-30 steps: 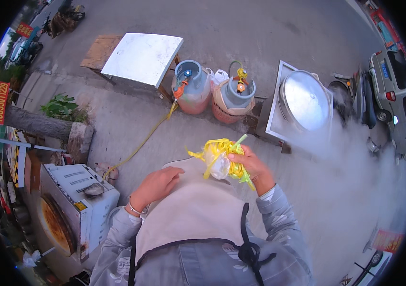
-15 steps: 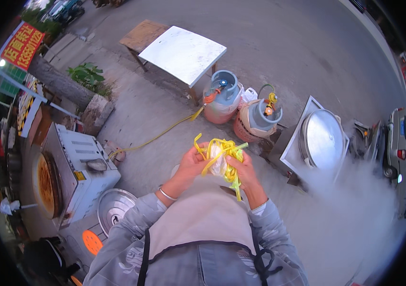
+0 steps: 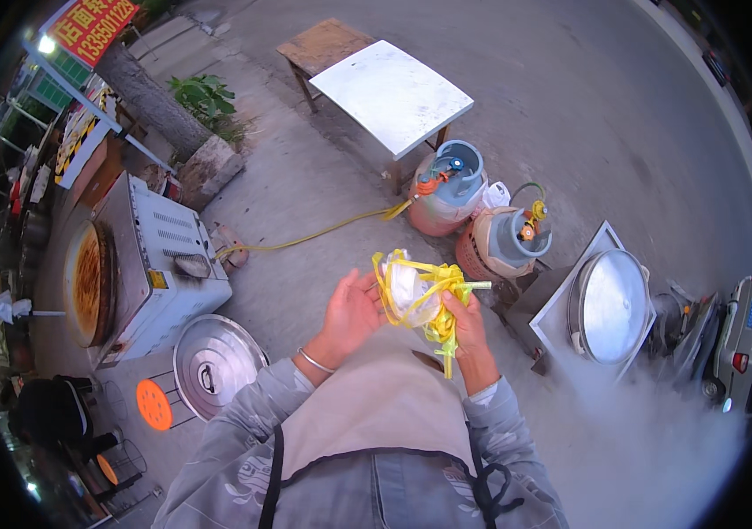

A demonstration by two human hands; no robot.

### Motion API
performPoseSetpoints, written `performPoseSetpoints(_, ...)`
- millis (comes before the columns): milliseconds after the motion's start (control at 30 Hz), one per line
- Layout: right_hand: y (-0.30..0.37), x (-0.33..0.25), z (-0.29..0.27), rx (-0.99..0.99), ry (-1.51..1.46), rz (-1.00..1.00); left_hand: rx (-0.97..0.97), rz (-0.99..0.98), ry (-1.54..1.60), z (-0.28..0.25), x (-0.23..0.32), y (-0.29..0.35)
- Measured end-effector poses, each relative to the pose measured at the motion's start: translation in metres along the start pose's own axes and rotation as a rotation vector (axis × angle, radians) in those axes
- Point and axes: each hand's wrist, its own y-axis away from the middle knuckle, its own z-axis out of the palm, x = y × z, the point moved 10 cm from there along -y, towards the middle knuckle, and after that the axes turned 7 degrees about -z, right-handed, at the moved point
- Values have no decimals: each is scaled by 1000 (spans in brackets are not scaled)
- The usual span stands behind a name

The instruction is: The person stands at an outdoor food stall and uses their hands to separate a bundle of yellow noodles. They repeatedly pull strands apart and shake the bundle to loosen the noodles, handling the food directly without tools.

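Presently, the right hand grips a bundle of yellow strips in front of the pale apron; the left hand lies open just beside it, contact unclear

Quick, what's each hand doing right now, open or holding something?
Left hand: open beside the yellow-and-white bundle; contact can't be told.
Right hand: closed, holding the yellow-and-white bundle.

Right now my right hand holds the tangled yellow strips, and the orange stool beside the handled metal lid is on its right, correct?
Not quite: in the head view, the orange stool is left of the handled metal lid, not right. Your right hand does hold the tangled yellow strips.
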Motion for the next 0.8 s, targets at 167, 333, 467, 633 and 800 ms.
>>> performPoseSetpoints(167, -3, 5, 15, -109, -51, 62, 4, -24, -113, -29, 4, -2)
performPoseSetpoints(333, -7, 8, 27, -144, -138, 83, 37, -29, -319, -16, 3, 3)
performPoseSetpoints(467, -6, 7, 29, -163, -23, 33, 5, -134, -356, -28, -12, 2)
performPoseSetpoints(633, -6, 0, 14, -129, 46, -56, 23, -78, -209, -29, -3, 5)
performPoseSetpoints(800, 0, -18, 15, -46, 165, -153, 284, 121, -420, -29, 21, 8)
